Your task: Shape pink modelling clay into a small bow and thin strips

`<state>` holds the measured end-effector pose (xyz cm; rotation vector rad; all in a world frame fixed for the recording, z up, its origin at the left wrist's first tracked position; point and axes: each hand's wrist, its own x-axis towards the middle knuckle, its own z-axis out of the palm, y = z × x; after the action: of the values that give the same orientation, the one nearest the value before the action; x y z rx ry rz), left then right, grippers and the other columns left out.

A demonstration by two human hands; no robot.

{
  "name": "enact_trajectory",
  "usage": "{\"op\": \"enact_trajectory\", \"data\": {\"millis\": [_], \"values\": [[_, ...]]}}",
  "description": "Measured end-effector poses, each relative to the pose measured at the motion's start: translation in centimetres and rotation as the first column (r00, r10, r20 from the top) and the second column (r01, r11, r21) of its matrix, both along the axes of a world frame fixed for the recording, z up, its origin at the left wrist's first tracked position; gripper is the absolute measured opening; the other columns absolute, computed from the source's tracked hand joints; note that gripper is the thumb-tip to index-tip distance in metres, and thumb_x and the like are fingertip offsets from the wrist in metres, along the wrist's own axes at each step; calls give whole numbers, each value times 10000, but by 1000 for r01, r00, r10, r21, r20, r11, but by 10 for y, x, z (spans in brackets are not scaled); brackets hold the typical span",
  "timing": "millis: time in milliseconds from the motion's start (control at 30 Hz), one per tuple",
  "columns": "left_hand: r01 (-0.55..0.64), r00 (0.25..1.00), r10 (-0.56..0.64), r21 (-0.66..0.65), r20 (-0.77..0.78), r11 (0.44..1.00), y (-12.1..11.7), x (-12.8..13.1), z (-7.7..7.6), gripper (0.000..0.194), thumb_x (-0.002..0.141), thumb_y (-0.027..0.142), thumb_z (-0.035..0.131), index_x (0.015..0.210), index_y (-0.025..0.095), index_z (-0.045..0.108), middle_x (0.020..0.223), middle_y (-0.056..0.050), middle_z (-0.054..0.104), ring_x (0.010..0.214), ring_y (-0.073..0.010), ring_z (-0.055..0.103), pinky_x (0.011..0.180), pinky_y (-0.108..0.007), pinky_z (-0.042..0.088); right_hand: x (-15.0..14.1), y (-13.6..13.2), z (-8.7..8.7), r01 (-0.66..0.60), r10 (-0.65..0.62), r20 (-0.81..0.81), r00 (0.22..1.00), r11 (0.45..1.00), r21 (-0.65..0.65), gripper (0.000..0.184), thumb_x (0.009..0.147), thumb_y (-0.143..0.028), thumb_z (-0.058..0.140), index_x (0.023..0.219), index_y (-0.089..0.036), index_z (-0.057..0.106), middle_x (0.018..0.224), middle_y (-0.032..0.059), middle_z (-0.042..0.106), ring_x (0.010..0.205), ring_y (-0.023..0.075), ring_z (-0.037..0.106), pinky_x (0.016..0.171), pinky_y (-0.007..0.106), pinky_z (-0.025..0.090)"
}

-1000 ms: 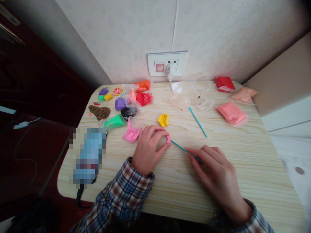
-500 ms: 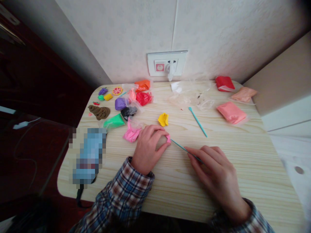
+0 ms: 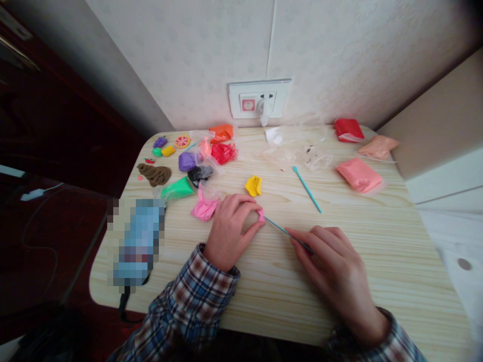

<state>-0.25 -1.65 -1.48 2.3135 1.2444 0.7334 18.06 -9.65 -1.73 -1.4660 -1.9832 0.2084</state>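
Note:
Between the thumb and fingertips of my left hand (image 3: 234, 229) is a small piece of pink modelling clay (image 3: 261, 215). My right hand (image 3: 334, 269) grips a thin teal modelling tool (image 3: 279, 227), whose tip meets the right side of the pink piece. Just beyond my left fingertips lies a yellow clay piece (image 3: 253, 186) with folded, petal-like edges. A bag of pink clay (image 3: 205, 207) rests beside the left knuckles. A second turquoise modelling tool (image 3: 307, 190) lies on the wooden table (image 3: 271, 296), beyond my right hand.
Left of my hands are bags of green (image 3: 177, 188), black (image 3: 200, 175) and purple clay (image 3: 188, 161), plus a brown clay coil (image 3: 155, 174). A blurred-out phone-like device (image 3: 138, 244) sits at the left edge. Salmon clay (image 3: 359, 174) and clear wrappers (image 3: 298, 151) lie toward the back.

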Motion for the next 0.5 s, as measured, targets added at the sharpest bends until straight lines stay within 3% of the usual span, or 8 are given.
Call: {"op": "enact_trajectory", "data": {"millis": [500], "values": [[-6, 1000, 6, -15, 2, 1000, -1, 0, 1, 140, 823, 221, 646, 958, 187, 631, 1033, -58, 614, 1018, -222, 544, 899, -390, 435, 1, 0, -2, 5, -5, -21, 1000, 999, -33, 213, 884, -166, 522, 1070, -207, 617, 732, 9, 580, 697, 152, 500, 649, 284, 419]]}}
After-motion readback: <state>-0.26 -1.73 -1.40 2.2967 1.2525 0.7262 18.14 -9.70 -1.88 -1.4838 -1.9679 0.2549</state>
